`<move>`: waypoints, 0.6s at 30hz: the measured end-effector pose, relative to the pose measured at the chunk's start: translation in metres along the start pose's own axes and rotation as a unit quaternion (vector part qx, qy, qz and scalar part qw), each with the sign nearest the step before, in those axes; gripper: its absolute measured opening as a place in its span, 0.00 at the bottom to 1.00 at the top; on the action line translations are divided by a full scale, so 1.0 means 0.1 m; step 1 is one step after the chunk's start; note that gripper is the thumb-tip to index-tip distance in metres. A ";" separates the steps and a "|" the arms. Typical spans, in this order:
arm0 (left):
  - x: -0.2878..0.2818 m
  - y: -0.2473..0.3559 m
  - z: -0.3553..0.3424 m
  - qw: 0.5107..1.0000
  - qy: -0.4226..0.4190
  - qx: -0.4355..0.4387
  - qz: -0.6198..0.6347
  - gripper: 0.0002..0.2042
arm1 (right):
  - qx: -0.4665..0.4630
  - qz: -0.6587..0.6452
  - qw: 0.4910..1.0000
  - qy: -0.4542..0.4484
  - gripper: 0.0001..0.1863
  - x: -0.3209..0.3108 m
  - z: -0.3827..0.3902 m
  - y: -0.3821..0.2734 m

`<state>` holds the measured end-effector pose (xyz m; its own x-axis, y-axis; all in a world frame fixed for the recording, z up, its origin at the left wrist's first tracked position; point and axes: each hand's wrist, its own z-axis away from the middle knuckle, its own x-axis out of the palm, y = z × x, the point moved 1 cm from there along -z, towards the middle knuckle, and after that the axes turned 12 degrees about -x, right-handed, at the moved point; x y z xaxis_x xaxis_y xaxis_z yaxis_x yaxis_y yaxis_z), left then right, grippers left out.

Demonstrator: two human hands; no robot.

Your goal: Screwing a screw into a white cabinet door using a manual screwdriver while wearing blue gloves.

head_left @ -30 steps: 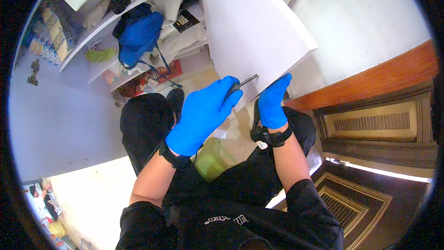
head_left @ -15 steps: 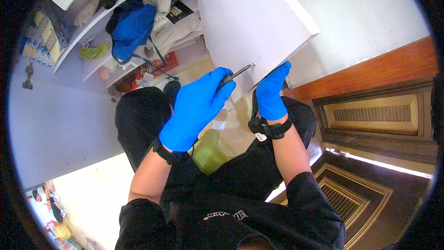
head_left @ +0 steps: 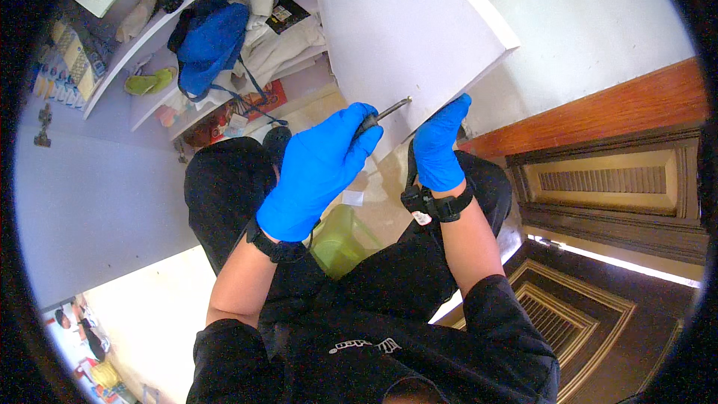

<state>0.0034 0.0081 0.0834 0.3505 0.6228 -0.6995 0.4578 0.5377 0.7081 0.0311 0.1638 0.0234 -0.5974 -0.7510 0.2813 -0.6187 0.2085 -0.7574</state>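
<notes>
In my left hand [head_left: 318,164], gloved in blue, is a screwdriver [head_left: 390,109] with a dark handle and a thin metal shaft. The fingers are wrapped round the handle, and the shaft points up and right. Its tip meets the face of a white door panel [head_left: 404,30] at a small screw spot near the lower right edge. At that same edge, my right hand [head_left: 440,146], also in a blue glove, grips the panel. Some of its fingers are hidden by the panel, so what they touch behind it does not show.
Left of the panel, cabinet shelves [head_left: 123,67] hold a blue bag [head_left: 213,41], cloths and a green slipper [head_left: 153,82]. A green plastic stool [head_left: 344,243] is between my legs. Brown louvred doors [head_left: 606,179] and a wooden strip [head_left: 591,108] line the right side.
The screwdriver tip has shifted slightly up and right, from just beside the screw spot onto it. My right hand stays at the panel's edge.
</notes>
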 end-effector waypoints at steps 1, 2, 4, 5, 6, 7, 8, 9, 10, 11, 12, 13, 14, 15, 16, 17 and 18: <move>0.01 -0.01 0.00 1.000 0.008 0.006 -0.011 0.09 | 0.000 0.001 1.000 0.000 0.38 0.00 0.00 -0.01; 0.01 -0.01 -0.01 1.000 0.015 0.010 -0.023 0.09 | 0.024 -0.008 1.000 0.013 0.38 0.03 -0.01 -0.05; 0.01 -0.01 -0.01 1.000 0.015 0.009 -0.022 0.09 | 0.047 -0.018 0.998 0.026 0.37 0.04 -0.02 -0.05; 0.02 -0.01 -0.01 1.000 0.015 0.009 -0.019 0.10 | 0.046 -0.021 0.998 0.028 0.37 0.04 -0.01 -0.04; 0.01 -0.01 -0.01 1.000 0.015 0.009 -0.020 0.10 | 0.045 -0.025 0.998 0.031 0.37 0.03 -0.01 -0.03; 0.01 -0.01 -0.01 0.999 0.023 0.016 -0.027 0.10 | 0.045 -0.026 0.998 0.031 0.37 0.03 -0.01 -0.03; 0.01 0.00 -0.01 0.999 0.031 0.025 -0.035 0.10 | 0.048 -0.015 0.998 0.031 0.38 0.03 -0.01 -0.05; 0.00 0.00 -0.01 0.999 0.030 0.025 -0.035 0.10 | 0.050 -0.004 0.998 0.030 0.38 0.03 -0.01 -0.06; 0.00 0.01 -0.01 0.999 0.034 0.026 -0.033 0.11 | 0.050 -0.004 0.998 0.031 0.38 0.03 -0.01 -0.05; 0.00 0.01 -0.01 0.998 0.037 0.026 -0.030 0.12 | 0.036 -0.003 0.999 0.017 0.39 0.02 -0.02 -0.05; -0.01 0.02 0.00 0.998 0.037 0.027 -0.031 0.12 | 0.022 -0.002 1.000 0.002 0.40 0.02 -0.02 -0.04; -0.01 0.02 0.00 0.999 0.025 0.017 -0.023 0.12 | 0.021 -0.002 1.000 0.003 0.40 0.02 -0.02 -0.04; -0.02 0.03 0.00 1.000 0.013 0.008 -0.014 0.12 | 0.029 -0.002 1.000 0.011 0.40 0.02 -0.02 -0.04; -0.02 0.03 -0.01 1.000 0.013 0.009 -0.014 0.12 | 0.037 -0.002 0.999 0.018 0.41 0.02 -0.02 -0.04; -0.02 0.03 -0.01 0.999 0.028 0.026 -0.024 0.12 | 0.037 -0.002 0.999 0.018 0.41 0.02 -0.03 -0.05; -0.02 0.02 -0.01 0.998 0.042 0.042 -0.034 0.12 | 0.034 -0.007 0.999 0.012 0.41 0.03 -0.03 -0.05; -0.03 0.02 -0.01 0.998 0.042 0.042 -0.035 0.12 | 0.032 -0.012 0.999 0.006 0.41 0.03 -0.02 -0.05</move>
<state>0.0022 0.0080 0.0866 0.2471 0.6331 -0.7336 0.5475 0.5334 0.6447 0.0309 0.1616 0.0295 -0.5890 -0.7481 0.3056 -0.5988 0.1501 -0.7867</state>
